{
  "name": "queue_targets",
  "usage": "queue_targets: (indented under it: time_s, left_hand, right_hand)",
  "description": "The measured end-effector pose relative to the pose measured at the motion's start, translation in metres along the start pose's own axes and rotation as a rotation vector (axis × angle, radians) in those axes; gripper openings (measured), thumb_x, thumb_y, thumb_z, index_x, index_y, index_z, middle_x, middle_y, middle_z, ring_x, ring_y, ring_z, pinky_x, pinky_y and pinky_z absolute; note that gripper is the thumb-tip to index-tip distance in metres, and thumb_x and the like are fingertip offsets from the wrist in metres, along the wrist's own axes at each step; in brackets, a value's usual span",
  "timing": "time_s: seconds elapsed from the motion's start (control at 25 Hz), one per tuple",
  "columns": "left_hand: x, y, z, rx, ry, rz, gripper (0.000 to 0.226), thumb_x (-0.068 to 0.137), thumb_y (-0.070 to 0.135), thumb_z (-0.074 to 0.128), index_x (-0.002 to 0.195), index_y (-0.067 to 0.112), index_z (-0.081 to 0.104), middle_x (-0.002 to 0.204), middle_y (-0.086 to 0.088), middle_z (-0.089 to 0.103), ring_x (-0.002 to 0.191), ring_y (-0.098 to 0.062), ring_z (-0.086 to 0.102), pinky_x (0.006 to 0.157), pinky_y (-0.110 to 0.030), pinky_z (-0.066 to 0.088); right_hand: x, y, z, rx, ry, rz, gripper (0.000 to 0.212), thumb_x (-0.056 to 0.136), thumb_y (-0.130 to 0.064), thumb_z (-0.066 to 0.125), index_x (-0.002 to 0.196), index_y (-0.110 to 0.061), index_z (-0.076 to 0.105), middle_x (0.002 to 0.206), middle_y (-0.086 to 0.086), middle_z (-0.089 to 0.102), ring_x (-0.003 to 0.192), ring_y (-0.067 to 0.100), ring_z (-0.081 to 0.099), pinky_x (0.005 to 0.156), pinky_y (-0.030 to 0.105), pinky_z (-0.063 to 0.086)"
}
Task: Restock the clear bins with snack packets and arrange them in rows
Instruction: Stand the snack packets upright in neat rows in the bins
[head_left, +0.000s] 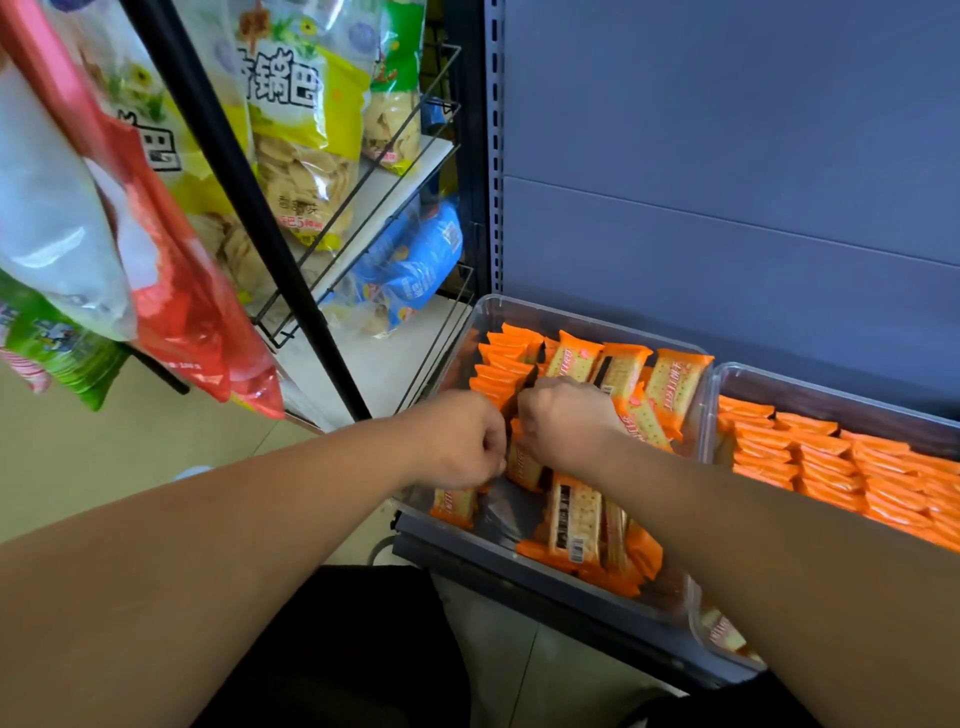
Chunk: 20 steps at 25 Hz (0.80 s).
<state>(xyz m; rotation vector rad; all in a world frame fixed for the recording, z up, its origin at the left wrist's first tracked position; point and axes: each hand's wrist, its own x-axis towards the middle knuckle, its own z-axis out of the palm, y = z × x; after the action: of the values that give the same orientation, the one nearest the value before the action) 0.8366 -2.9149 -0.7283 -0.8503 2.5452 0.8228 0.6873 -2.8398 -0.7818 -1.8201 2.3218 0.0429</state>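
Note:
A clear plastic bin (587, 317) on a dark shelf holds orange cracker packets (574, 517), some upright in a row at its far left, others lying loose. My left hand (457, 441) and my right hand (563, 421) are both inside this bin, close together, fingers curled down around packets (524, 462) in the bin's middle. The fingertips are hidden behind the knuckles. A second clear bin (831, 387) to the right is filled with neat rows of orange packets (852, 467).
A black wire rack (363, 208) with large snack bags stands left of the shelf. Hanging bags (156, 270) crowd the upper left. The grey shelf back panel (727, 156) rises behind the bins. Beige floor lies below left.

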Motion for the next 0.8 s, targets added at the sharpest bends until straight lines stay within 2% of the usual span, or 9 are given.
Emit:
queue_targets:
  time_s: [0.12,0.2,0.24,0.32,0.44,0.56,0.64,0.72,0.8]
  left_hand:
    - [0.011,0.023,0.026,-0.083,-0.085,-0.078,0.025,0.091,0.045,0.076,0.088,0.020,0.077,0.081,0.008,0.072,0.078,-0.009,0.065,0.075,-0.030,0.056]
    - [0.019,0.037,0.045,-0.160,-0.130,-0.137,0.038,0.084,0.057,0.079,0.080,0.019,0.074,0.071,0.009,0.069,0.071,-0.010,0.065,0.066,-0.027,0.051]
    - [0.021,0.043,0.054,-0.222,-0.150,-0.164,0.038,0.082,0.058,0.081,0.080,0.020,0.073,0.072,0.011,0.069,0.072,-0.009,0.066,0.066,-0.026,0.051]
    - [0.022,0.053,0.071,-0.343,-0.162,-0.177,0.025,0.083,0.046,0.085,0.084,0.025,0.072,0.081,0.015,0.071,0.081,-0.006,0.069,0.072,-0.021,0.053]
    - [0.017,0.062,0.067,-0.396,-0.144,-0.227,0.021,0.087,0.027,0.085,0.084,0.025,0.065,0.080,0.012,0.067,0.071,-0.002,0.062,0.056,-0.013,0.047]
    - [0.005,0.062,0.037,-0.438,-0.035,-0.297,0.029,0.083,0.028,0.086,0.088,0.020,0.058,0.084,-0.003,0.066,0.075,-0.017,0.063,0.059,-0.027,0.051]
    - [-0.002,0.066,0.026,-0.473,0.101,-0.237,0.025,0.084,0.028,0.082,0.085,0.020,0.058,0.079,0.002,0.066,0.074,-0.015,0.065,0.060,-0.028,0.053]
    - [-0.003,0.077,0.026,-0.410,0.240,-0.104,0.019,0.084,0.029,0.078,0.081,0.022,0.060,0.068,0.012,0.065,0.066,-0.003,0.062,0.060,-0.023,0.051]
    - [0.004,0.083,0.033,-0.391,0.274,0.024,0.024,0.078,0.037,0.082,0.087,0.023,0.064,0.070,0.012,0.067,0.064,-0.002,0.061,0.065,-0.030,0.057]
  right_hand:
    - [-0.011,0.020,-0.022,0.269,-0.002,0.118,0.017,0.092,-0.046,0.070,0.089,-0.032,0.061,0.100,-0.008,0.064,0.096,0.016,0.063,0.076,0.033,0.054]
    - [-0.027,0.043,-0.032,0.454,-0.025,0.177,0.020,0.089,-0.044,0.075,0.080,-0.032,0.062,0.090,-0.012,0.065,0.087,0.012,0.065,0.072,0.031,0.056]
    - [-0.035,0.052,-0.035,0.527,-0.049,0.175,0.019,0.089,-0.041,0.078,0.078,-0.031,0.065,0.088,-0.011,0.067,0.086,0.011,0.066,0.073,0.032,0.057]
    - [-0.052,0.063,-0.039,0.643,-0.111,0.151,0.015,0.089,-0.037,0.079,0.081,-0.028,0.072,0.089,-0.009,0.071,0.088,0.010,0.068,0.077,0.034,0.060]
    - [-0.064,0.072,-0.046,0.614,-0.178,0.132,0.014,0.091,-0.038,0.078,0.084,-0.028,0.072,0.090,-0.009,0.070,0.089,0.011,0.067,0.080,0.033,0.059]
    - [-0.066,0.072,-0.060,0.647,-0.231,0.168,0.022,0.095,-0.047,0.071,0.091,-0.025,0.072,0.083,-0.002,0.073,0.079,0.016,0.072,0.072,0.034,0.062]
    - [-0.068,0.066,-0.070,0.897,-0.317,0.247,0.045,0.096,-0.059,0.064,0.105,-0.015,0.071,0.084,0.009,0.078,0.073,0.021,0.078,0.063,0.034,0.063]
    - [-0.072,0.062,-0.078,1.198,-0.350,0.298,0.059,0.091,-0.063,0.066,0.112,-0.009,0.070,0.090,0.016,0.079,0.079,0.026,0.079,0.070,0.038,0.065]
    - [-0.079,0.069,-0.081,1.303,-0.290,0.304,0.050,0.090,-0.052,0.075,0.109,-0.007,0.072,0.089,0.016,0.078,0.082,0.028,0.079,0.076,0.042,0.066]
